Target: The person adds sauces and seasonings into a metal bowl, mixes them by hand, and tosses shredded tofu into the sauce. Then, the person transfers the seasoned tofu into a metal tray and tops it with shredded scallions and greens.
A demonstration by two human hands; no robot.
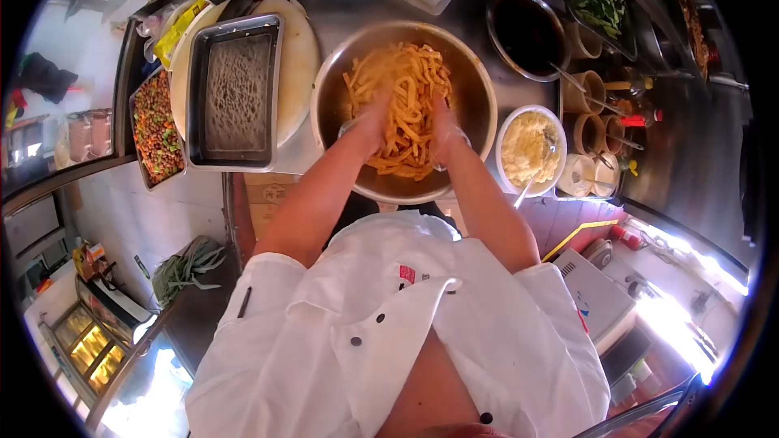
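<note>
Nearest my remote view, a white jacket (324, 332) fronts a steel bowl (475, 101) where the left hand (372, 123) and right hand (443, 126) flank orange-brown strips (412, 97), seemingly to keep the heap contained. Fingertips are buried, so I cannot tell how far either hand is closed or what it grips. Right of the bowl sits pale mash (523, 146); farther, dark liquid (526, 31), presumably both within easy reach.
</note>
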